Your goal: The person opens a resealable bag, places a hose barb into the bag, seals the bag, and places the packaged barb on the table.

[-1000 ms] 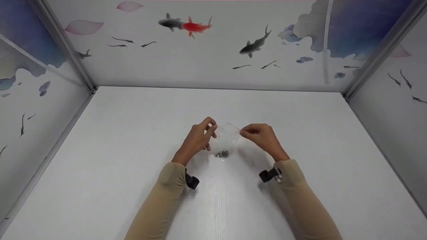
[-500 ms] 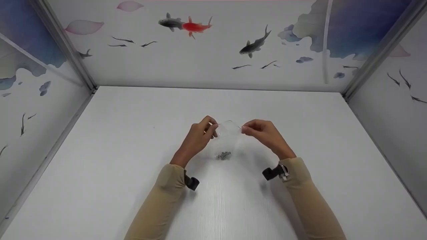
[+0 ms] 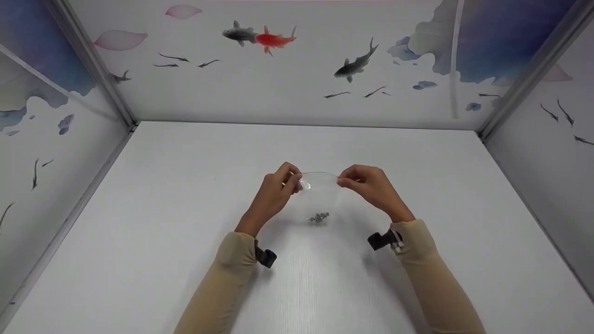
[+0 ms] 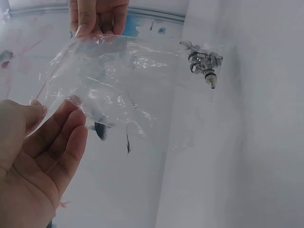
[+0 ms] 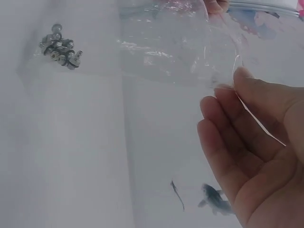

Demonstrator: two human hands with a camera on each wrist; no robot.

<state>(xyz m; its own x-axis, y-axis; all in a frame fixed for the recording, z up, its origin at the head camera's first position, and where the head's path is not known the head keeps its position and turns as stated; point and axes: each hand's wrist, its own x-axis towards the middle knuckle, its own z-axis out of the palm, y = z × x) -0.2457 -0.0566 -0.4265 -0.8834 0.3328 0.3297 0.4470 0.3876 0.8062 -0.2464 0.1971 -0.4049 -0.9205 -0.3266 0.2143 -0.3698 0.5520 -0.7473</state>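
A clear plastic bag (image 3: pixel 320 192) hangs between my two hands over the table. Small silvery metal fittings (image 3: pixel 319 217), several of them, lie heaped in its bottom; close up in the left wrist view the metal fittings (image 4: pixel 204 61) show dark rings and a pointed tip. My left hand (image 3: pixel 280 188) pinches the left corner of the bag's mouth between thumb and forefinger. The right corner is pinched by my right hand (image 3: pixel 369 185), with its other fingers loosely bent in the right wrist view. The bag's top edge runs stretched and slightly bowed from hand to hand.
The white table (image 3: pixel 185 232) reaches back to a panel wall (image 3: pixel 297 93) printed with fish and petals. Similar side panels stand left and right, joined by metal posts (image 3: pixel 104 79). A black wrist camera (image 3: pixel 266 258) sits on the left sleeve, another on the right.
My right hand has moved slightly right and up, then steadied. The bag's mouth has spread wider and its edge flattened; the fittings have shifted a little to the right.
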